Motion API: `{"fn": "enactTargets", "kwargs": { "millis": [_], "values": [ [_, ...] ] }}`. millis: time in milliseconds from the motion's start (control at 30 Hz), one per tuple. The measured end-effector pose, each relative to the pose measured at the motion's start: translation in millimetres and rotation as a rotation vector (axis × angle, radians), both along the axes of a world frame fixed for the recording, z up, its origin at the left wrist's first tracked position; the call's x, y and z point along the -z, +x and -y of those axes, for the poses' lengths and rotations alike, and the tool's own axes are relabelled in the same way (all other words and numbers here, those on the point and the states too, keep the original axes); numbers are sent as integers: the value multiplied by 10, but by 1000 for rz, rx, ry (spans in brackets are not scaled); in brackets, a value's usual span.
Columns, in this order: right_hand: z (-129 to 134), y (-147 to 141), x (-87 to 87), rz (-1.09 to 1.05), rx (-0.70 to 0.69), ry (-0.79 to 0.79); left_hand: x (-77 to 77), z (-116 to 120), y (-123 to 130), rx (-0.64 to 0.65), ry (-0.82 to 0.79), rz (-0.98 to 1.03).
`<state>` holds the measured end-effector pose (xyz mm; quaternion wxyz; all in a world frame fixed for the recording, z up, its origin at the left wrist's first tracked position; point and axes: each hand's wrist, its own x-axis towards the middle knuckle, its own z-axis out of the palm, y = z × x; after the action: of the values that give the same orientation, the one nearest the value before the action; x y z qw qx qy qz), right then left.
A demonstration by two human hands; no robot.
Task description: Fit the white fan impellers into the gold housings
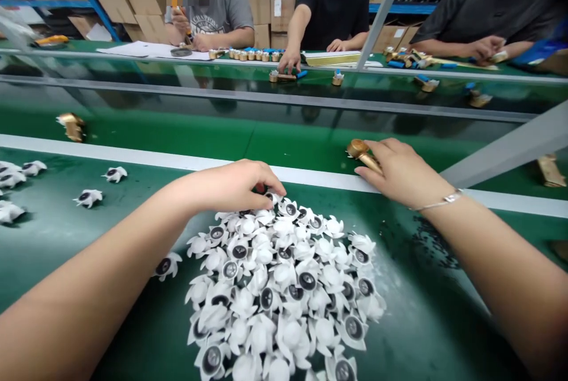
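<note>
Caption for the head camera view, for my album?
Left hand at a pile of white plastic parts, right hand on a brass fitting, green conveyor.

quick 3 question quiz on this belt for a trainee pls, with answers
1. Which hand is on the brass fitting: the left hand or the right hand?
2. True or false: the white plastic parts lie in a loose heap on the green conveyor belt.
3. Fill in the gap: the right wrist wears a thin metal ____.

Key: 1. right hand; 2. true; 3. bracelet
</note>
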<state>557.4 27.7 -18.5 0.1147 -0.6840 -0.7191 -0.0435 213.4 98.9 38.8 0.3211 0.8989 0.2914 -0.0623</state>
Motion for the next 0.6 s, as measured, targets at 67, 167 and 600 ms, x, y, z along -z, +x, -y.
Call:
{"fn": "enactTargets", "kwargs": {
  "millis": [67,167,600],
  "values": [
    [297,7,-61,-10,-38,4,48,-20,13,2,3,4],
    [826,-28,-92,-51,-109,-34,67,-41,24,8,9,2],
    [1490,-8,128,-28,-217,5,-40,-125,-45,62,-9,-104]
  ]
}}
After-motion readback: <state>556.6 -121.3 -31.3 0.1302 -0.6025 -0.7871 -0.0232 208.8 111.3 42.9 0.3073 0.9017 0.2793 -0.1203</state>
